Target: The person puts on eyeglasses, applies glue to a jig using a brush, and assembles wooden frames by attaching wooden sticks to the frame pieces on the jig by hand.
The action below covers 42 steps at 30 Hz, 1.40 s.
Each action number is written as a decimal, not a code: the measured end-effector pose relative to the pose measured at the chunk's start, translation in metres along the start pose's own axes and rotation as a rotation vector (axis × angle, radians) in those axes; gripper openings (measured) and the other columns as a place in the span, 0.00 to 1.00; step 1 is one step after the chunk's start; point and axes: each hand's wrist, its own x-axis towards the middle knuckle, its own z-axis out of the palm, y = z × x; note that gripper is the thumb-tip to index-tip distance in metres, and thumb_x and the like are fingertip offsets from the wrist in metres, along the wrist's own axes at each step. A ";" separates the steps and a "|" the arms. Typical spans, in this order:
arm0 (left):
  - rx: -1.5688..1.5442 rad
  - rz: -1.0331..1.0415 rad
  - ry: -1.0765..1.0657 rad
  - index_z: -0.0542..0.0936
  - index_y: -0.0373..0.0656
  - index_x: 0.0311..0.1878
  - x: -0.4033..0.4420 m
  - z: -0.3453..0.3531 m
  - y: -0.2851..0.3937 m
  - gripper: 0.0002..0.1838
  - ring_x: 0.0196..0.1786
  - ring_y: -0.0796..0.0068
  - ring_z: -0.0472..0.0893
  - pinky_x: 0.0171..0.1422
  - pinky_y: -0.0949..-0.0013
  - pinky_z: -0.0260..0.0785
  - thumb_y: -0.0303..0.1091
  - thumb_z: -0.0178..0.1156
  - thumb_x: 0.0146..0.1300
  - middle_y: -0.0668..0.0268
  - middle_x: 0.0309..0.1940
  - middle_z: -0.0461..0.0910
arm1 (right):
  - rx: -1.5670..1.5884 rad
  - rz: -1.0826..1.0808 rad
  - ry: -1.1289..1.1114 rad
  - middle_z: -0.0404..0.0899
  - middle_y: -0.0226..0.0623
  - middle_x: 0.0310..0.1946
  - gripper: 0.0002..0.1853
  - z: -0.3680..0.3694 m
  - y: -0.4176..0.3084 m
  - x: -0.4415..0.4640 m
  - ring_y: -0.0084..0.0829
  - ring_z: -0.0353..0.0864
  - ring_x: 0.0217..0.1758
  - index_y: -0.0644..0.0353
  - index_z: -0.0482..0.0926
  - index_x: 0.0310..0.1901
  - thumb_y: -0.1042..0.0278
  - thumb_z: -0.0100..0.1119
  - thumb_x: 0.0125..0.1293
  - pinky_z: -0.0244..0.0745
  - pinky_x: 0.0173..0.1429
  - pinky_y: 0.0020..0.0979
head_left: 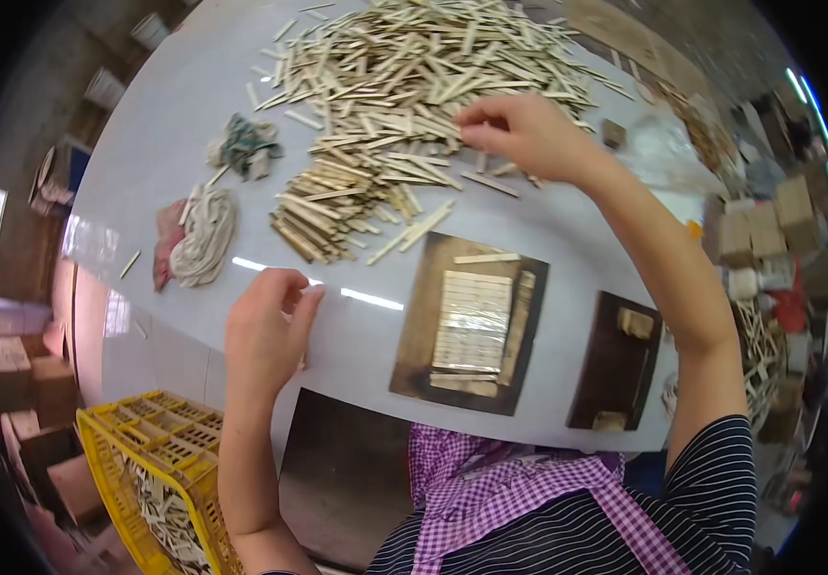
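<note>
My right hand [526, 136] reaches over the front right of a large heap of flat wooden sticks [424, 57]. Its thumb and index fingertip are slightly apart at the sticks, and no held stick shows. Near the table's front edge, my left hand [268, 316] hovers with fingers curled towards the thumb. A small pale end shows below it; what it holds is mostly hidden. Between the hands, a dark wooden board [414, 355] bears a row of sticks under shiny clear film [473, 321]. One loose stick [487, 258] lies above that row.
A neater stack of sticks [323, 206] lies left of the heap. Further left are a rag [245, 146] and a bundle of white cord [205, 235]. A second dark board [615, 364] lies at right. A yellow crate [150, 431] with sticks stands below the table.
</note>
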 end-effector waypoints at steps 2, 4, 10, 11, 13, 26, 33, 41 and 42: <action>-0.063 0.086 -0.072 0.81 0.39 0.42 0.001 0.013 0.022 0.11 0.35 0.59 0.85 0.41 0.60 0.76 0.34 0.72 0.64 0.58 0.36 0.84 | -0.029 0.051 -0.008 0.87 0.34 0.39 0.14 -0.014 0.004 -0.055 0.22 0.81 0.39 0.62 0.86 0.54 0.66 0.65 0.72 0.76 0.45 0.27; -0.087 0.131 -0.109 0.81 0.39 0.42 0.000 0.029 0.039 0.11 0.35 0.58 0.85 0.41 0.60 0.76 0.34 0.71 0.64 0.58 0.36 0.84 | -0.073 0.069 0.059 0.88 0.36 0.40 0.13 -0.022 0.007 -0.113 0.23 0.82 0.40 0.62 0.86 0.53 0.68 0.66 0.71 0.77 0.45 0.27; -0.120 0.184 -0.166 0.83 0.39 0.44 0.000 0.068 0.061 0.09 0.36 0.61 0.83 0.43 0.61 0.76 0.33 0.68 0.67 0.59 0.36 0.83 | -0.110 0.168 0.337 0.86 0.39 0.39 0.10 -0.019 0.023 -0.276 0.29 0.83 0.40 0.66 0.85 0.51 0.73 0.64 0.71 0.77 0.46 0.29; -0.119 0.197 -0.168 0.83 0.39 0.44 0.002 0.076 0.063 0.09 0.36 0.61 0.83 0.43 0.61 0.76 0.33 0.68 0.67 0.59 0.36 0.83 | -0.111 0.173 0.349 0.86 0.39 0.39 0.10 -0.020 0.026 -0.301 0.29 0.83 0.40 0.66 0.85 0.51 0.73 0.64 0.71 0.77 0.46 0.29; -0.111 0.213 -0.132 0.84 0.40 0.47 0.009 0.089 0.063 0.10 0.36 0.60 0.84 0.44 0.60 0.76 0.35 0.67 0.68 0.58 0.36 0.83 | -0.243 0.279 0.527 0.85 0.41 0.42 0.09 -0.024 0.034 -0.346 0.33 0.84 0.43 0.66 0.85 0.50 0.76 0.63 0.71 0.78 0.48 0.30; 0.157 0.438 -0.150 0.90 0.42 0.45 0.045 0.114 0.080 0.10 0.41 0.49 0.83 0.46 0.54 0.75 0.35 0.66 0.66 0.54 0.36 0.82 | -0.822 0.473 1.101 0.82 0.44 0.50 0.08 -0.095 0.103 -0.543 0.48 0.81 0.53 0.63 0.84 0.45 0.77 0.65 0.65 0.76 0.59 0.42; 0.205 0.357 -0.177 0.88 0.37 0.41 0.054 0.110 0.085 0.07 0.37 0.56 0.83 0.44 0.61 0.75 0.30 0.69 0.62 0.56 0.34 0.82 | -0.685 0.518 1.008 0.82 0.42 0.51 0.09 -0.084 0.149 -0.561 0.47 0.80 0.57 0.63 0.85 0.45 0.77 0.65 0.63 0.75 0.62 0.43; -0.169 0.075 -0.133 0.84 0.34 0.35 0.048 0.109 0.086 0.03 0.28 0.73 0.82 0.38 0.71 0.73 0.24 0.67 0.63 0.63 0.29 0.85 | -0.810 0.338 0.928 0.83 0.42 0.50 0.11 -0.111 0.185 -0.495 0.46 0.80 0.57 0.62 0.85 0.45 0.78 0.67 0.60 0.76 0.62 0.44; -0.298 0.068 -0.152 0.83 0.34 0.36 0.042 0.113 0.086 0.03 0.27 0.75 0.81 0.38 0.72 0.74 0.24 0.66 0.64 0.63 0.29 0.85 | -0.816 0.303 0.936 0.83 0.42 0.50 0.11 -0.113 0.188 -0.491 0.46 0.80 0.57 0.62 0.85 0.45 0.78 0.67 0.60 0.76 0.62 0.44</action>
